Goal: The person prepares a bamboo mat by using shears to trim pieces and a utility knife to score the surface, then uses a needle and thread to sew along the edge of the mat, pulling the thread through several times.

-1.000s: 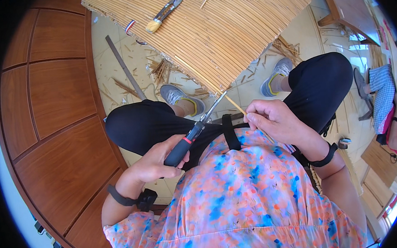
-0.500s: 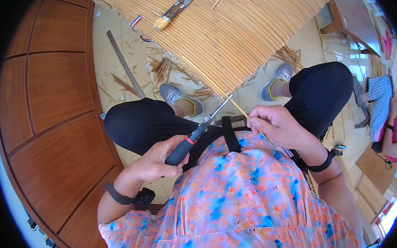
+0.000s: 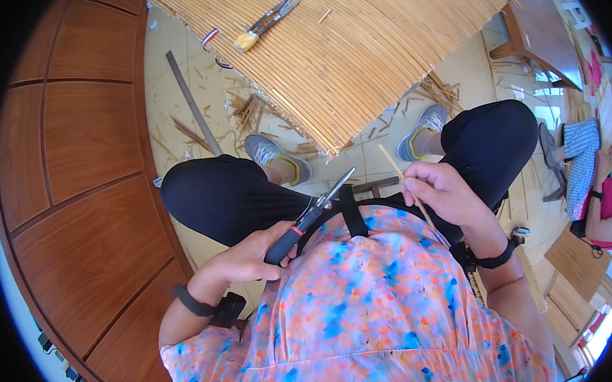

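Note:
My left hand [image 3: 254,254] grips the black handle of a pair of long-nosed pliers [image 3: 311,215], whose metal tip points up and to the right over my lap. My right hand [image 3: 442,189] pinches a thin bamboo strip [image 3: 395,166] that sticks up and to the left from my fingers. The plier tip and the strip are a short way apart. I sit with both knees in black trousers, in front of a large mat of bamboo slats [image 3: 353,41] lying on the floor.
A second pair of pliers [image 3: 274,14] and a small yellow brush [image 3: 245,42] lie on the mat. A metal ruler [image 3: 192,103] and bamboo offcuts [image 3: 245,111] litter the tiled floor. Wooden panelling [image 3: 80,170] runs along the left. Another person [image 3: 604,194] sits at the right.
My right hand has drawn the bamboo strip away from the pliers toward the right, so its end now stands free. The view has shifted slightly upward.

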A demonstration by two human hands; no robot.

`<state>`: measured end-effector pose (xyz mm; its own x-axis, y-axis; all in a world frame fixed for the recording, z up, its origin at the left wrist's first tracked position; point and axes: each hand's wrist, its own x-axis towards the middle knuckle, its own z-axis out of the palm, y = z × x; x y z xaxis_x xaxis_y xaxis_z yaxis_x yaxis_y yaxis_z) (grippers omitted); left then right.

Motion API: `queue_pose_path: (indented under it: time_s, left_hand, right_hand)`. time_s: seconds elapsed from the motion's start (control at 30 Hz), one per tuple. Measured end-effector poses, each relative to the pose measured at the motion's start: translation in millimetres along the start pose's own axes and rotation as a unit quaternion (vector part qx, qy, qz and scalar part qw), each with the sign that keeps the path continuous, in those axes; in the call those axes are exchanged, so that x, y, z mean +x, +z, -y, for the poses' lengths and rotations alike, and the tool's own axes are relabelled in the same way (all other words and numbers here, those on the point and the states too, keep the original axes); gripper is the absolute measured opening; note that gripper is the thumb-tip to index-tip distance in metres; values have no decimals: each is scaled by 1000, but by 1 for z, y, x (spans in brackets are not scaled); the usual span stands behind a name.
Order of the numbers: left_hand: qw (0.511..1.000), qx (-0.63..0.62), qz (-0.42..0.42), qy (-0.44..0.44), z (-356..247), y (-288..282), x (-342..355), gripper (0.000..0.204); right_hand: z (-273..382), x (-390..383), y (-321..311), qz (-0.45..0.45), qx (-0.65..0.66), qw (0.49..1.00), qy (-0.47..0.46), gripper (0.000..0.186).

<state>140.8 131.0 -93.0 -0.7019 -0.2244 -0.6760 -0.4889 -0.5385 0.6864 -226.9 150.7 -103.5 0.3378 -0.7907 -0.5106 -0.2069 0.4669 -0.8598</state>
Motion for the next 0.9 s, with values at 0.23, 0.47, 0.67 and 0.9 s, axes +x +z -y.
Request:
queue_pose_path:
  time_s: [0.23, 0.47, 0.67, 0.9]
  left_hand:
    - [991, 127, -30, 43, 1, 7, 12, 87]
    - [991, 116, -44, 44, -18, 24, 33, 90]
    - [990, 95, -75, 76, -27, 37, 62, 82]
    - [985, 125, -78, 92, -46, 53, 90, 89]
  right_hand:
    - [4, -45, -48, -199, 52, 979, -19, 20]
    - [-53, -90, -153, -565, 101, 812, -110, 21]
    - [-230, -53, -214, -598, 99, 787, 110, 25]
    - [-388, -18, -198, -532, 313, 735, 282, 33]
